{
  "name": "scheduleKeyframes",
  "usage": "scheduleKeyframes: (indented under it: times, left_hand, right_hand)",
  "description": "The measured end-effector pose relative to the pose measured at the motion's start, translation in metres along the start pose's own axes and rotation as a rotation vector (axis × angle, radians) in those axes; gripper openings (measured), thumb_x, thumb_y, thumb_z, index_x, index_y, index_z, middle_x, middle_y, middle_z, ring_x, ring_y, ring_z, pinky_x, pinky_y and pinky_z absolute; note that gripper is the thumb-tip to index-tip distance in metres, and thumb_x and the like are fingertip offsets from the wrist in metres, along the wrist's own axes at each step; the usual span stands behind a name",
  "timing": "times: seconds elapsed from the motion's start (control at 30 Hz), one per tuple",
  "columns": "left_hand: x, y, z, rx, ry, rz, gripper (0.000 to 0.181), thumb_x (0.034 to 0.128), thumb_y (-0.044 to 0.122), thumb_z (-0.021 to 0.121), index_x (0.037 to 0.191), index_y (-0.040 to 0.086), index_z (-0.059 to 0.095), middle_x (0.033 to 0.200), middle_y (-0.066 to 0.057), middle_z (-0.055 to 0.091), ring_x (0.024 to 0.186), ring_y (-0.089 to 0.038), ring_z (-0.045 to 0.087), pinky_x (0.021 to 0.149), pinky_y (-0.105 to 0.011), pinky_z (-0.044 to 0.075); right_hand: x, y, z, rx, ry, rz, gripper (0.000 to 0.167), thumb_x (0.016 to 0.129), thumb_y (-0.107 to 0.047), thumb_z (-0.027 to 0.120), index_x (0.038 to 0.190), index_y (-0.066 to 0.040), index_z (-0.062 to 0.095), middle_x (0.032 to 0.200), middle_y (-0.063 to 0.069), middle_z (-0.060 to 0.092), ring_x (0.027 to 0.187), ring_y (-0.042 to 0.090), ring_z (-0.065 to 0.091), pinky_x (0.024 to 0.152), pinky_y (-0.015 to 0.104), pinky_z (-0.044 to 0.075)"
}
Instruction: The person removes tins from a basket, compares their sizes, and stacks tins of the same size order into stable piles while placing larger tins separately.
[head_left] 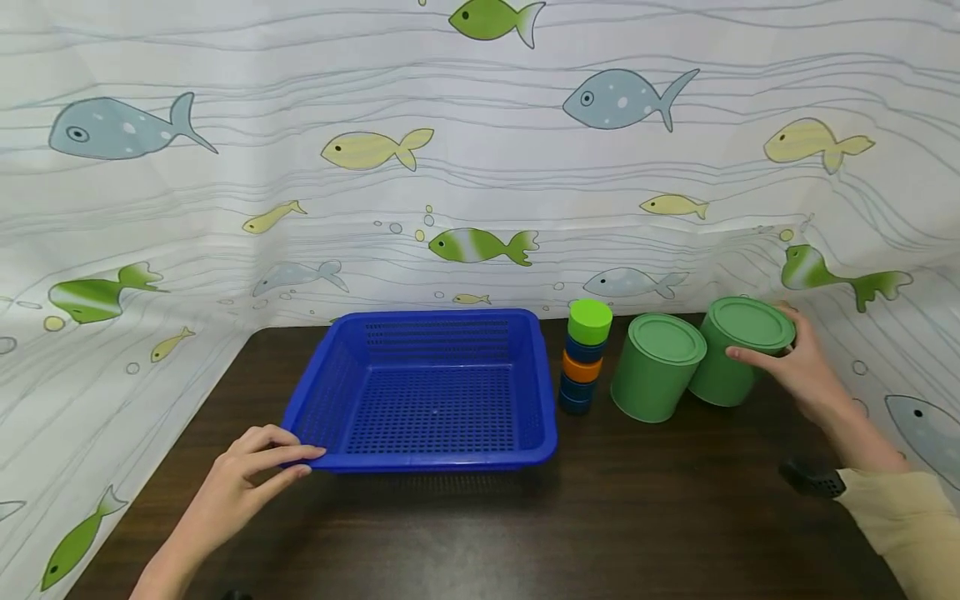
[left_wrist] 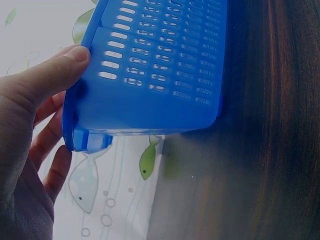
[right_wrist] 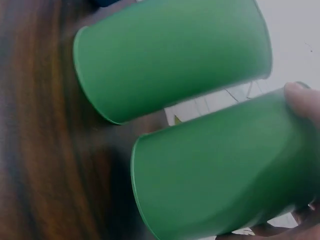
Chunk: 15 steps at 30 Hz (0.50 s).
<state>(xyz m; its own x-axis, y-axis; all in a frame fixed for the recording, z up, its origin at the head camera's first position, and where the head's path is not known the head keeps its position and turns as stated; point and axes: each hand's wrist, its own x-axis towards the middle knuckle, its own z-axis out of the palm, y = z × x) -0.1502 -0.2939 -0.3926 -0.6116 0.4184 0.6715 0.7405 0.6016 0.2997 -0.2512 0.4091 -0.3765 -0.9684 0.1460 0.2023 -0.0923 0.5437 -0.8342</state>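
A blue plastic basket (head_left: 438,460) with slotted walls sits on the dark wooden table. My left hand (head_left: 251,467) pinches its rim at the near left corner, the thumb (left_wrist: 75,55) on one side and fingers behind the rim. Over at the right, my right hand (head_left: 802,358) grips the upper part of a green lidded canister (head_left: 723,375), thumb on the near side and fingers round the far side. Whether that canister's base touches the table I cannot tell. Close to its left stands a second green canister (head_left: 652,383).
Between the basket and the canisters stands a stack of small round pieces (head_left: 581,367) in light green, dark blue and orange. A white cloth (head_left: 480,183) printed with fish rises behind and at both sides of the table (head_left: 480,533).
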Motion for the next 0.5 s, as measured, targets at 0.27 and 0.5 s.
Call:
scheduleKeyframes:
  times: [0.27,0.5]
  left_hand:
    - [-0.001,0.001,-0.002,0.003,-0.001,-0.008,0.04,0.066,0.001,0.084,0.101,0.018,0.079,0.092,0.011,0.062,0.096,0.001,0.05,0.078,-0.011,0.038]
    - [0.0,0.002,0.0,-0.002,-0.004,-0.004,0.041,0.0648,-0.002,0.084,0.101,0.018,0.079,0.092,0.01,0.062,0.096,0.0,0.05,0.082,-0.009,0.037]
  right_hand:
    - [-0.008,0.002,0.012,-0.012,0.037,0.034,0.091,0.087,-0.024,0.077,0.157,-0.022,0.018,0.125,-0.025,0.034,0.105,-0.009,0.039,0.078,0.006,0.037]
    - [-0.011,0.002,0.015,-0.069,0.038,0.086,0.1,0.087,-0.03,0.077,0.157,-0.015,0.009,0.145,0.013,0.031,0.117,0.016,0.042,0.078,0.009,0.036]
